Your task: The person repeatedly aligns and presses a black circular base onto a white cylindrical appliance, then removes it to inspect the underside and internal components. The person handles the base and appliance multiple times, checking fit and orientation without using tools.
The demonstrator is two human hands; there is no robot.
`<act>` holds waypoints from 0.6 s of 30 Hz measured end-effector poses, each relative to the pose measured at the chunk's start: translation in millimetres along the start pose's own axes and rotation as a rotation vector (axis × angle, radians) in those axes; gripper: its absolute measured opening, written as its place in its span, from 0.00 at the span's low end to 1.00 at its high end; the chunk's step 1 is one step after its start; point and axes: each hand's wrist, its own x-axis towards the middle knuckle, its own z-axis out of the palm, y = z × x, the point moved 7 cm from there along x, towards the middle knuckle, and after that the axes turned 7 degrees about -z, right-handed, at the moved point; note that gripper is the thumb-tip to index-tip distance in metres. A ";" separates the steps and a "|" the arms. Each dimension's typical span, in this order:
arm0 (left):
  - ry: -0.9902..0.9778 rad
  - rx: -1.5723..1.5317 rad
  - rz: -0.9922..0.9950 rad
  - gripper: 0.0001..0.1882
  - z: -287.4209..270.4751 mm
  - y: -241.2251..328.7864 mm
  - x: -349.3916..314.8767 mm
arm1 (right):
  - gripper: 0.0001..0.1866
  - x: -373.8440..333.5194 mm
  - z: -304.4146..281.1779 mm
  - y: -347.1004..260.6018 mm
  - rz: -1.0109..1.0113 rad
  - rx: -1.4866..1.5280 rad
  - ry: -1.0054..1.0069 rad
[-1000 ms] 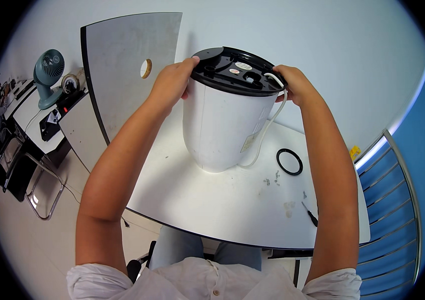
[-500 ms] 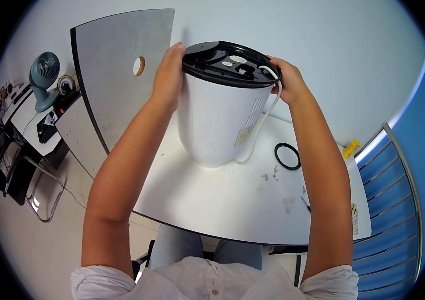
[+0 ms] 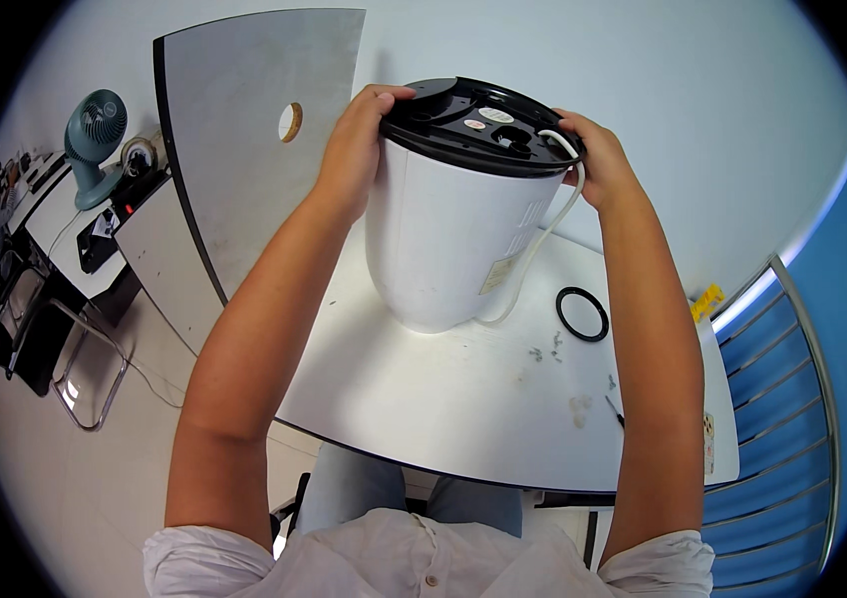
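Observation:
A tall white appliance [image 3: 433, 239] stands on the white table [image 3: 344, 389], with its black base [image 3: 458, 135] facing up. I cannot tell its exact kind. My left hand [image 3: 356, 149] grips the upper left side, fingers reaching over the black rim. On the upper right, my right hand [image 3: 595, 159] is closed around the rim beside the cord, its fingers partly hidden behind the appliance. A pale power cord [image 3: 555, 224] leaves the base and hangs down the right side. Vent slots and a label show on the white body.
Right of the appliance lie a black ring [image 3: 581, 314], several small screws [image 3: 557, 339] and a thin tool [image 3: 613, 407]. A yellow object [image 3: 706, 301] sits at the right edge near a metal railing [image 3: 807, 339]. A grey panel [image 3: 244, 130] stands at left, a fan [image 3: 95, 149] beyond.
The appliance's top has shifted slightly right with both hands on it, and the whole view has shifted a little too. My left fingers now reach further over the black rim.

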 end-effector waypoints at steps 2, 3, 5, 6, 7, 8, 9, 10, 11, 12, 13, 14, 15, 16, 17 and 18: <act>0.032 0.003 -0.035 0.19 -0.4 -1.4 -1.7 | 0.25 -1.4 2.0 -1.7 -0.024 -0.008 0.026; 0.046 0.005 -0.051 0.19 0.9 -0.9 -2.8 | 0.26 -1.3 0.4 -0.6 -0.022 -0.026 0.010; 0.055 -0.007 -0.071 0.21 2.9 -0.4 -0.4 | 0.25 -3.0 -1.0 -0.2 -0.030 -0.031 0.018; 0.059 -0.013 -0.085 0.21 2.8 -1.3 0.5 | 0.23 -5.3 0.0 0.7 -0.035 -0.018 0.044; 0.056 -0.032 -0.109 0.22 2.7 -1.1 -0.3 | 0.22 -6.7 -0.4 1.1 -0.041 -0.005 0.070; 0.052 -0.050 -0.133 0.23 2.3 0.0 -1.5 | 0.19 -6.6 0.4 1.6 -0.033 0.001 0.058; 0.046 -0.066 -0.154 0.24 3.0 0.4 -1.9 | 0.17 -5.7 0.8 0.6 -0.029 0.009 0.046; 0.050 -0.053 -0.126 0.24 3.7 2.0 -2.6 | 0.16 -4.9 1.3 -0.1 -0.025 0.018 0.035; 0.054 -0.039 -0.099 0.24 4.5 3.3 -3.6 | 0.14 -4.2 1.1 -0.2 -0.024 0.023 0.037; 0.059 -0.025 -0.070 0.24 4.3 4.9 -4.3 | 0.13 -3.4 1.8 -0.2 -0.023 0.028 0.038; 0.056 -0.029 -0.071 0.24 3.2 3.9 -3.3 | 0.13 -2.9 2.5 -0.1 -0.023 0.034 0.039; 0.054 -0.033 -0.072 0.24 1.4 2.8 -1.4 | 0.14 -2.9 2.6 0.0 -0.024 0.044 0.047; 0.050 -0.040 -0.076 0.24 0.8 0.7 0.5 | 0.15 -3.1 1.5 1.4 -0.023 0.050 0.058; 0.050 -0.039 -0.105 0.24 0.7 -1.8 2.3 | 0.17 -3.4 0.7 2.4 -0.021 0.057 0.068; 0.051 -0.038 -0.133 0.24 1.0 -3.3 3.7 | 0.18 -3.9 0.2 3.0 -0.017 0.070 0.078; 0.053 -0.033 -0.160 0.23 0.6 -3.5 4.3 | 0.18 -4.1 1.0 2.9 -0.015 0.086 0.085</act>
